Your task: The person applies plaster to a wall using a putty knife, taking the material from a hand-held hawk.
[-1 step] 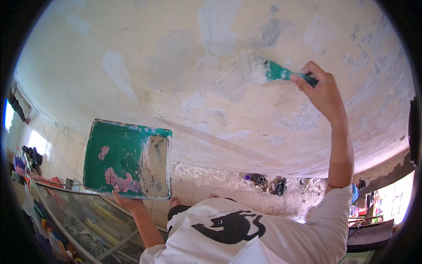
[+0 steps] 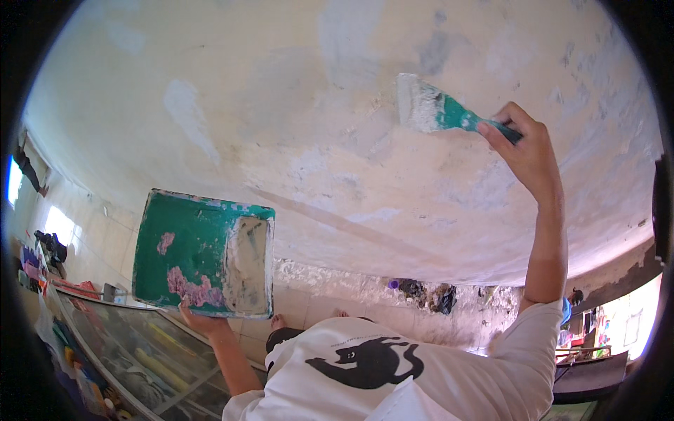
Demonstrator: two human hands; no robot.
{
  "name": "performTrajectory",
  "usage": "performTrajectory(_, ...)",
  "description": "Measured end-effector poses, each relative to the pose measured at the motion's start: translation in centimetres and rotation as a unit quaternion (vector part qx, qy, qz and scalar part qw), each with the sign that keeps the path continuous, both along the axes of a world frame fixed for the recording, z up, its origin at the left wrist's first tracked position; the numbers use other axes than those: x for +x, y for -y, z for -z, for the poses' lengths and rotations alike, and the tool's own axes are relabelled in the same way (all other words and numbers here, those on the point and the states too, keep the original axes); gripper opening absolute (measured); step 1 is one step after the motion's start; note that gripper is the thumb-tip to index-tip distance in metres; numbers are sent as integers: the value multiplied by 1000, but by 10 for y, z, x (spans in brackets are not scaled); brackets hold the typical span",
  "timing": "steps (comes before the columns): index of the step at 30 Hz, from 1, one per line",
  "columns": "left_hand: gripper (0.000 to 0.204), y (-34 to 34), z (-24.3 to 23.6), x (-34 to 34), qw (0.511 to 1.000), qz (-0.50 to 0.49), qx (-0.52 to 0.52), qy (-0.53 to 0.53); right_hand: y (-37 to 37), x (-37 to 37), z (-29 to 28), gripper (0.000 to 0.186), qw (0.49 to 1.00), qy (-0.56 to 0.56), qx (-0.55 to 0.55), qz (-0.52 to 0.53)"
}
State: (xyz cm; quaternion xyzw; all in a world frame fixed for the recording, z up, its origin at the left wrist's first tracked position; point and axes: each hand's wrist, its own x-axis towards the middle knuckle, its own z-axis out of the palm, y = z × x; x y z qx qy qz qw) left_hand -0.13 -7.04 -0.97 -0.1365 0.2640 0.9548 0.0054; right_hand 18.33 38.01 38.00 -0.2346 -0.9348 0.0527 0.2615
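Observation:
My right hand [image 2: 519, 151] grips a green-handled putty knife [image 2: 456, 116], its wide blade coated in pale filler and held at the patchy cream wall [image 2: 281, 126], at upper right. Whether the blade touches the surface is hard to tell. Lower left, my left hand [image 2: 200, 319] holds a square green tray [image 2: 182, 252] by its bottom edge. Pink smears mark the tray, and beige filler [image 2: 247, 263] fills a strip along its right side.
A glass-topped case [image 2: 126, 337] with assorted items stands at lower left. My bare feet are on floor tiles [image 2: 302, 305]. Dark debris [image 2: 442, 298] lies along the stained wall base. Another person's legs [image 2: 28, 172] show at far left; a bright opening [image 2: 635, 316] at far right.
My right hand and the putty knife have shifted slightly to the right, and the blade's outline shows more clearly. The tray and my left hand look the same.

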Motion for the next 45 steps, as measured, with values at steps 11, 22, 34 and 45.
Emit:
performTrajectory(11,65,2,1,-5,999,-16,-22,41,17,-27,107,29,987,-27,-147,-65)
performTrajectory(22,66,-1,1,0,1000,-11,-15,7,-18,41,149,28,980,-150,-132,-17)
performTrajectory(34,65,-13,-34,10,999,6,-35,-34,-4,-10,161,29,959,-198,-196,-42)
performTrajectory(45,62,4,6,0,1000,-1,-26,-1,-3,31,170,27,964,-139,-212,-76)
